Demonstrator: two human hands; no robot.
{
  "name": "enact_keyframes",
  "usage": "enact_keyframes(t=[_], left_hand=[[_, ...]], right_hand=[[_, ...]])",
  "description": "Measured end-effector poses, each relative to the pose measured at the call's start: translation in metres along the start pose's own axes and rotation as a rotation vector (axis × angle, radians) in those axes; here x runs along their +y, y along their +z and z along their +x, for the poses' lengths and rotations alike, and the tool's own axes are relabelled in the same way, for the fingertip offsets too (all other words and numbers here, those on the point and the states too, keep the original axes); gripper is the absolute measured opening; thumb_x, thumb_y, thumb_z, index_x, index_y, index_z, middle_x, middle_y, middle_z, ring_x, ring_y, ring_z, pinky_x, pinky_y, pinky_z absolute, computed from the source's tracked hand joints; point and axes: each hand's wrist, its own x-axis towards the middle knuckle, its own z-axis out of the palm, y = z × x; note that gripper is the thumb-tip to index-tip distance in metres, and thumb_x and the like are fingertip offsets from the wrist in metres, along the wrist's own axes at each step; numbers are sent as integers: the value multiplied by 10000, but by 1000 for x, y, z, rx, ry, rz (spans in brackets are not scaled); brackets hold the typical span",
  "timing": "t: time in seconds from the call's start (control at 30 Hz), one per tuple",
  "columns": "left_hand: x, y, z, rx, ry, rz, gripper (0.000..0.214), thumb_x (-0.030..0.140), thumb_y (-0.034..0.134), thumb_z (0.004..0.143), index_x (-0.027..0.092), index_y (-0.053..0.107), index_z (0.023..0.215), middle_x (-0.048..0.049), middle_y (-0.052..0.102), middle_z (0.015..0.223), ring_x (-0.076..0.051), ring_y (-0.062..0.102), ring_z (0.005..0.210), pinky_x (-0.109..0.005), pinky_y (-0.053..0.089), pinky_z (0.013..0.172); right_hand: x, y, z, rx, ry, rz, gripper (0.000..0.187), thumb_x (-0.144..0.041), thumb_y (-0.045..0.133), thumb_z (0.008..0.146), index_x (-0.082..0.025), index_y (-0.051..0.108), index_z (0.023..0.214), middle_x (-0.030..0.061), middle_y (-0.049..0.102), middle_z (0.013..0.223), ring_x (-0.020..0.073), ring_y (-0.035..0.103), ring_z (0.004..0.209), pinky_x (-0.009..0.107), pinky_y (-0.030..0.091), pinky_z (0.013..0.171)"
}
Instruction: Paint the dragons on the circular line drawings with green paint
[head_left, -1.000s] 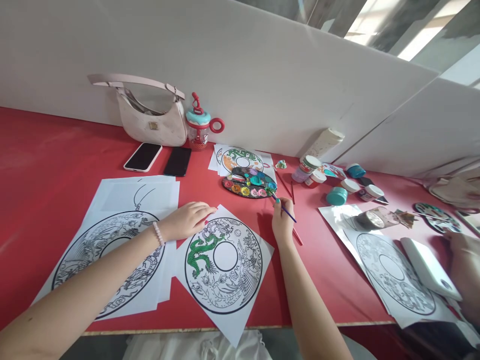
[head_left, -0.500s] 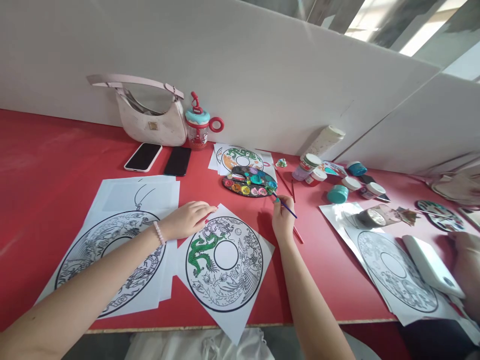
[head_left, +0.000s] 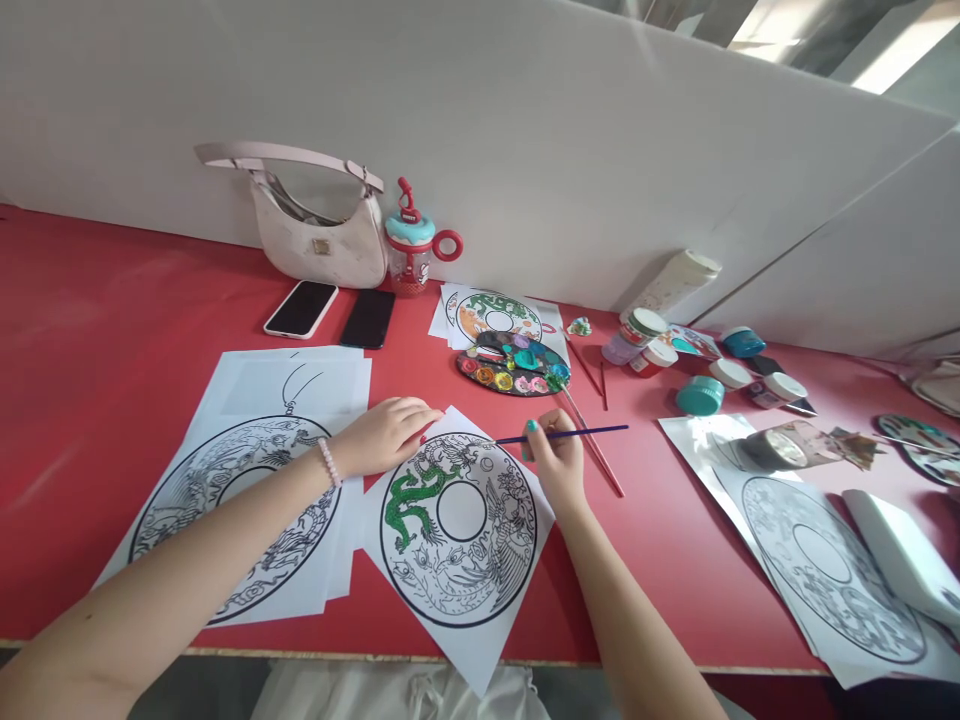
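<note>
My left hand (head_left: 386,435) lies flat, fingers stretched out, with its fingertips at the upper left edge of a white sheet (head_left: 478,655). On that sheet is a printed ring of dragon and phoenix line art, and one dragon (head_left: 409,508) is partly painted green. Pinched in my right hand (head_left: 556,460) is a thin dark-blue paintbrush (head_left: 600,431), held nearly level. Its tip points left, over the upper part of the ring; whether it touches the paper I cannot tell. Beyond the sheet sits a paint palette (head_left: 480,381) with several colours in its wells.
Behind the palette lies a coloured print (head_left: 551,318). Red brushes (head_left: 607,470) rest right of it, near several paint jars (head_left: 700,396). At left are more printed sheets (head_left: 247,385), two phones (head_left: 301,308), a handbag (head_left: 322,255) and a cup (head_left: 410,262). A white case (head_left: 900,550) lies right.
My right hand has brought the paintbrush from the palette back to the sheet, its tip now pointing left. My left hand stays on the paper. The view has turned slightly left.
</note>
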Motion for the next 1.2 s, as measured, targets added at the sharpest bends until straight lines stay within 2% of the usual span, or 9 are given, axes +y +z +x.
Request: enact_keyframes(t=[0.13,0.3,0.43,0.53,0.67,0.83,0.9,1.03,1.2], left_hand=[[2,-1,1,-9,1,8,357,145,434,906,153,504,1256,-99,593,1225,-207,531,1155,-395,458,974],[2,-1,1,-47,-8,21,370,141,430,911,161,508,1272,-84,590,1259,-192,509,1205,-380,432,1006],[2,1,1,-91,4,66,400,164,433,918,179,471,1316,-62,566,1306,-209,471,1252,-420,392,1042],[4,-1,2,-38,33,95,373,148,406,915,160,497,1277,-73,598,1237,-213,516,1184,-432,400,1026],[5,-3,3,71,60,113,337,126,353,916,143,530,1202,-83,643,1046,-195,590,985,-430,461,947],[3,-2,1,80,91,68,340,128,368,927,135,489,1245,-101,616,1160,-212,554,1089,-416,481,941],[2,-2,1,56,92,39,349,122,380,925,135,478,1260,-102,611,1177,-215,543,1114,-416,482,948],[2,-2,1,29,71,-4,345,131,399,931,147,472,1267,-94,613,1167,-217,549,1100,-418,486,945],[2,-2,2,8,59,-31,332,143,419,939,131,470,1267,-93,604,1175,-218,534,1106,-411,481,958]], right_hand=[[-3,10,-11,-44,4,-46,329,-367,629,785,-215,390,619,-82,394,471,66,374,412,202,289,401],[-11,12,-18,8,-6,2,355,-413,597,816,-217,380,615,-75,421,439,65,372,384,200,304,383],[-15,10,-14,-92,12,95,320,-452,478,882,-195,522,695,-34,525,464,100,483,410,239,409,437],[-20,5,-9,-178,19,100,355,-468,459,882,-183,578,708,7,591,527,129,557,482,271,462,485],[-32,-2,-11,-37,23,-60,258,-367,613,791,-188,537,621,-13,566,505,106,532,469,233,441,461],[-38,4,-44,141,9,-170,241,-228,647,741,-206,448,607,-46,500,506,74,455,437,192,350,393],[-35,10,-61,132,-5,-150,262,-201,627,762,-215,411,614,-67,453,497,58,388,398,188,287,359],[-28,19,-82,122,-23,-169,304,-148,592,790,-224,344,631,-65,444,532,64,397,437,202,310,403],[-22,22,-87,-26,-126,-281,301,-105,555,803,-231,319,663,-67,426,539,68,384,457,210,304,430]])
